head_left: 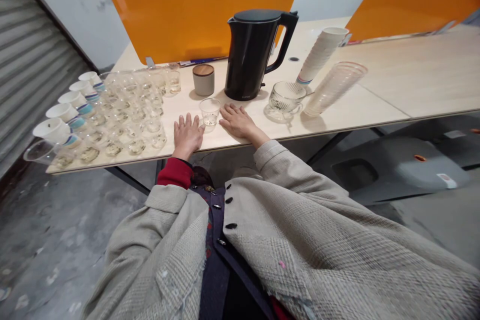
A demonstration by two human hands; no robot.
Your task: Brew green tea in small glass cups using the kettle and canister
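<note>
Both of my hands lie flat on the pale wooden table, one on each side of a clear plastic cup. The cup stands upright with a little dark matter and some liquid at its bottom. My left hand has its fingers spread, the thumb close to the cup's left side. My right hand rests palm down to the cup's right, fingers stretched out. Neither hand holds anything. Just behind them stand a black electric kettle and a grey canister with a wooden lid. A ribbed glass cup sits right of my right hand.
Rows of clear cups with bits at the bottom fill the table's left end, beside several paper cups. Leaning stacks of paper cups and plastic cups stand at right. Orange dividers rise behind. A grey stool is below right.
</note>
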